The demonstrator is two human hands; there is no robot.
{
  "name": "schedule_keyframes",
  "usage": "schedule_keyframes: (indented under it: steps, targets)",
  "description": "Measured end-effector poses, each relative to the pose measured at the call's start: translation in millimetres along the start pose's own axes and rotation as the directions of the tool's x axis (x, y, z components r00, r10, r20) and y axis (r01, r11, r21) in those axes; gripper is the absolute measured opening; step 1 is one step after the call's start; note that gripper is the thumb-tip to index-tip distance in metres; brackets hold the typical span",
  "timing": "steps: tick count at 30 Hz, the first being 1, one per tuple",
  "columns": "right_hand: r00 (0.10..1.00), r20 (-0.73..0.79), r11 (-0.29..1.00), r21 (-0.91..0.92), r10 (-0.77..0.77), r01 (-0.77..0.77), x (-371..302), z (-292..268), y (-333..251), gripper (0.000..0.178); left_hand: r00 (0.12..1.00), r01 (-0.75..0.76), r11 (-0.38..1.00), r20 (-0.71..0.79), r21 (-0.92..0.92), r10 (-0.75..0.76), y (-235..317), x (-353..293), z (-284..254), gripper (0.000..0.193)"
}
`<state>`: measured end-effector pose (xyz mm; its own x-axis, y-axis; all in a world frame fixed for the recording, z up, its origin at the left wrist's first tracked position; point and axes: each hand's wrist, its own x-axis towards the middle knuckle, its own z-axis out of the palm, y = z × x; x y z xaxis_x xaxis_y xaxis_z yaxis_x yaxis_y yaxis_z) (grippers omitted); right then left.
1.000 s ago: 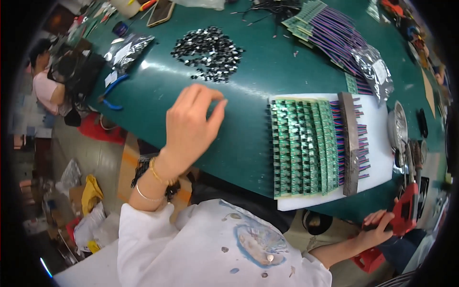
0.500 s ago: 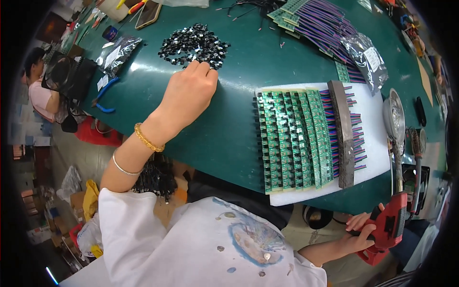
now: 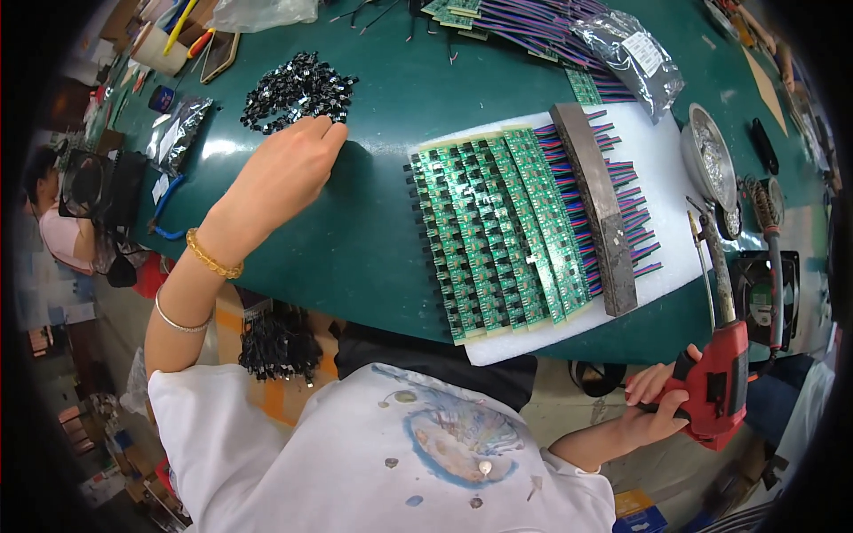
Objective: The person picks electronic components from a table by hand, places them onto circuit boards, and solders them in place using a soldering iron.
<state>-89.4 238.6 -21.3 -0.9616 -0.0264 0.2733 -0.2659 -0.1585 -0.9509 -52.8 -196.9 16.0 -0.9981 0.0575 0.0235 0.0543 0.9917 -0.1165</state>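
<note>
My left hand (image 3: pixel 289 169) is at the near right edge of a pile of small black parts (image 3: pixel 298 84) with shiny metal bits. Its fingers are closed; their tips and anything between them are hidden. At the lower right, my right hand (image 3: pixel 653 413) grips the dark handle of a red soldering gun (image 3: pixel 724 382), whose long barrel points away beside a metal bowl (image 3: pixel 696 115). Between the hands, rows of green circuit boards (image 3: pixel 498 231) with black parts along them lie on a white foam sheet (image 3: pixel 671 169). A dark metal bar (image 3: pixel 591 209) lies across their coloured wires (image 3: pixel 640 231).
More wired boards (image 3: pixel 533 27) and a clear plastic bag (image 3: pixel 635 62) lie at the back. Blue-handled pliers (image 3: pixel 160 213) are on the left. A coiled holder (image 3: pixel 762 204) and a fan (image 3: pixel 771 298) stand at right. Black leads (image 3: pixel 280 346) hang below the table edge; a person (image 3: pixel 75 231) sits far left.
The whole view has swung, so the table things sit further left. My left hand has shifted slightly rightward against the pile. More of the soldering gun's slim tip shows beside the bowl.
</note>
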Motion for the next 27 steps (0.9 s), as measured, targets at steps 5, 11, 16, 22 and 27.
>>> schedule_keyframes:
  steps: [5, 11, 16, 22, 27]
  targets:
    - [1.000, -0.013, 0.997, 0.070, 0.028, -0.027, -3.1, 0.8, 0.5, 0.070, 0.985, -0.023, 0.990, -0.170, -0.141, -0.001, 0.9, -7.2, -0.6, 0.008]
    - [0.996, -0.046, 0.997, 0.030, 0.070, -0.068, -22.8, 42.7, 3.1, 0.061, 0.905, -0.167, 0.669, -0.382, -0.724, -0.187, 106.4, -4.0, -35.0, 0.014]
    - [0.956, 0.079, 0.959, -0.047, 0.284, -0.281, -25.5, 79.1, -18.2, 0.059, 0.877, -0.438, 0.337, -0.478, -0.833, -0.040, 193.3, -10.5, -17.0, 0.030]
    - [0.948, 0.085, 0.952, -0.045, 0.306, -0.303, -26.7, 79.1, -18.9, 0.055, 0.719, -0.580, 0.465, -0.689, -0.669, -0.094, 211.5, -2.7, -1.8, 0.040]
    - [0.948, 0.098, 0.953, -0.053, 0.302, -0.298, -33.5, 58.4, -12.9, 0.050, 0.707, -0.580, 0.599, -0.706, -0.551, 0.035, 207.1, -3.2, -7.2, 0.034]
